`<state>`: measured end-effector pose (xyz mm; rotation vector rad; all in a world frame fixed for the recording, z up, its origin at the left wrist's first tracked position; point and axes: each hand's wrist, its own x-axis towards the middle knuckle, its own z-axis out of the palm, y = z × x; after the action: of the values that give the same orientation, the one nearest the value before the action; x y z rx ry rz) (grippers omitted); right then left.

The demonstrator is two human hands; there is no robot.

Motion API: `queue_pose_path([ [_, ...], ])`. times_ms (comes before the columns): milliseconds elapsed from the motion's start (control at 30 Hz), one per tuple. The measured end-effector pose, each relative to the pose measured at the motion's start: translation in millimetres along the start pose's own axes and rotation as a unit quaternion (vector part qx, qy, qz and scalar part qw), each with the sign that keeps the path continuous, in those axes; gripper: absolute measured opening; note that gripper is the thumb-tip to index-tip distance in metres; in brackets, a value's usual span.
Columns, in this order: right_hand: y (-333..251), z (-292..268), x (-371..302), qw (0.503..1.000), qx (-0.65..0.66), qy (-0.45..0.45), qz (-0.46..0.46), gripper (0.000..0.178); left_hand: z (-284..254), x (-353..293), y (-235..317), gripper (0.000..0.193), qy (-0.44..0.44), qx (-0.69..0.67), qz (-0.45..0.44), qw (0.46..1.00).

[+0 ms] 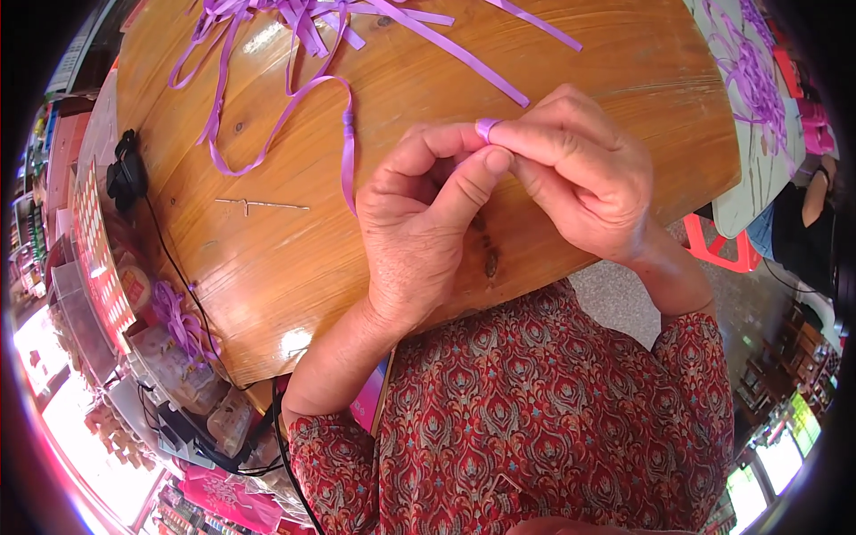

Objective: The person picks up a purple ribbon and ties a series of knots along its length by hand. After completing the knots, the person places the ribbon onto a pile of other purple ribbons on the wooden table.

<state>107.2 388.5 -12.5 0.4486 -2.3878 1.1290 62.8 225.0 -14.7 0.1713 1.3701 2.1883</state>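
Red patterned clothing [553,401] is filling the foreground. Purple ribbon [486,129] is curving between the left hand [417,201] and right hand [593,174], both pinching it above the wooden table [303,294]. Even fingertip pressure should be preventing slippage; loose ribbons [305,28] are lying beyond.

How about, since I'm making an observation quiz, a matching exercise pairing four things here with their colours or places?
1. Ribbon between left hand and right hand
2. Thin rod
3. Bundled cable
4. Stool

A. Lying on the table, left of the hands
B. Red, beyond the table's right edge
C. Purple
D. Black, by the table's left edge

Pairs: 1-C, 2-A, 3-D, 4-B
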Motion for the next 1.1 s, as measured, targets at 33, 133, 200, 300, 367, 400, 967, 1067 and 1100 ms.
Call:
queue_pose_path([
  [33,-1.1,0.6,0.1,1.000,0.002,0.000,0.000,0.029,-0.2,-0.2,-1.7,0.013,0.002,0.001,-0.001,1.000],
  [133,-5.9,2.4,1.4,0.996,0.065,0.006,0.067,0.032,-0.7,0.3,-4.4,0.011,0.009,0.042,0.067,0.997],
  [200,-7.8,4.7,2.6,0.951,0.240,0.024,0.195,0.033,-1.3,0.7,-2.3,0.011,-0.004,0.046,0.066,0.997],
  [300,-6.3,-0.6,3.1,0.880,0.360,-0.019,0.310,0.029,-5.1,1.4,1.5,0.011,-0.041,0.035,0.060,0.997],
  [367,-3.9,-1.5,4.5,0.924,0.291,-0.033,0.247,0.028,-2.3,1.5,7.4,0.010,-0.036,0.032,0.028,0.998],
  [400,-3.3,-2.3,5.4,0.958,0.218,-0.046,0.180,0.027,-1.4,1.3,9.8,0.010,-0.031,0.028,-0.004,0.999],
  [967,19.2,-12.9,29.2,0.960,-0.121,-0.046,-0.248,0.040,-15.5,11.5,24.9,0.010,-0.020,0.126,-0.124,0.984],
  [1067,19.3,-11.9,27.3,0.976,-0.103,-0.027,-0.188,0.038,-14.2,12.0,23.2,0.009,-0.007,0.111,-0.120,0.986],
  [1100,17.8,-10.8,26.0,0.986,-0.083,-0.020,-0.140,0.036,-13.5,11.7,21.9,0.008,0.003,0.085,-0.112,0.990],
])
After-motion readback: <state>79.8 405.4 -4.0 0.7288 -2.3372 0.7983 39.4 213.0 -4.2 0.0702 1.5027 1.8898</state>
